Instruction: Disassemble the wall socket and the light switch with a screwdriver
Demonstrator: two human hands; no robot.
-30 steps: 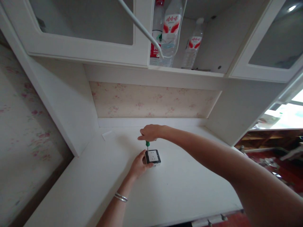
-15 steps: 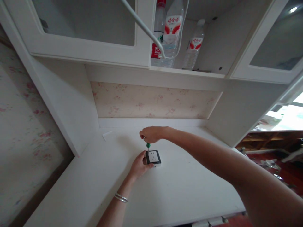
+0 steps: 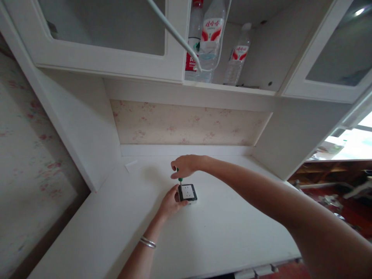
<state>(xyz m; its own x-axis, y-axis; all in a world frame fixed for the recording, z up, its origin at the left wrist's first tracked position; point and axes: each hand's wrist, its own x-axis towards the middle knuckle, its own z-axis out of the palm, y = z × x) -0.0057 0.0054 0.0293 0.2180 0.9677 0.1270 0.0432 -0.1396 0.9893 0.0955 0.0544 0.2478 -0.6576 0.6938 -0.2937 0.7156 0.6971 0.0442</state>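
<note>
A wall socket (image 3: 187, 192) with a black frame and a white face lies on the white desktop (image 3: 232, 221). My left hand (image 3: 170, 201) grips it from the left, the thumb along its near edge and the fingers at its far left corner. Above it, my right hand (image 3: 186, 166) is closed around a screwdriver (image 3: 180, 179) with a green handle, held upright. The shaft points down to the left edge of the socket's frame. The tip is too small to make out, and my fingers hide part of the handle.
A small white strip (image 3: 131, 166) lies on the desktop at the back left. Overhead, an open cabinet holds plastic bottles (image 3: 212, 37), and a white curved tube (image 3: 177, 35) hangs before them. Side panels (image 3: 78, 128) enclose the desk.
The fingers of my right hand have loosened a little around the screwdriver, so more of its green handle shows. The socket and my left hand keep their places.
</note>
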